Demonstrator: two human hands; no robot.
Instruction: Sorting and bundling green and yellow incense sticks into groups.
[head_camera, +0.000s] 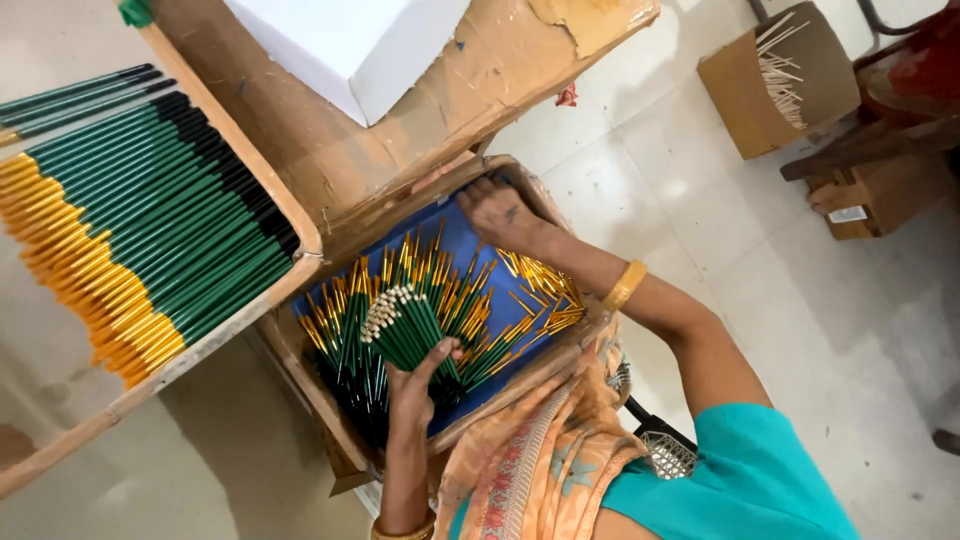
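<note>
A person is sitting over a cardboard box (300, 352) with a blue bottom, and the box is full of green pencils (500, 345) with gold ends, lying loose and pointing many ways. One hand, which looks like the left hand (412, 385), is closing tight around a bundle of pencils (405, 322). The bundle is standing almost straight up out of the fist, with its pale round tips pointing up and a little away from the person. Its long way is running from the hand toward the far side of the box. The other hand, which looks like the right hand (500, 212), is reaching to the far corner of the box. Its fingers are curling down on the edge there, and I cannot tell if they are holding anything. This hand is well apart from the bundle, so the gripping hand is much nearer to it. Beside the box, a wooden tray (240, 170) is holding neat rows of sorted pencils (150, 240), all lying the same way.
</note>
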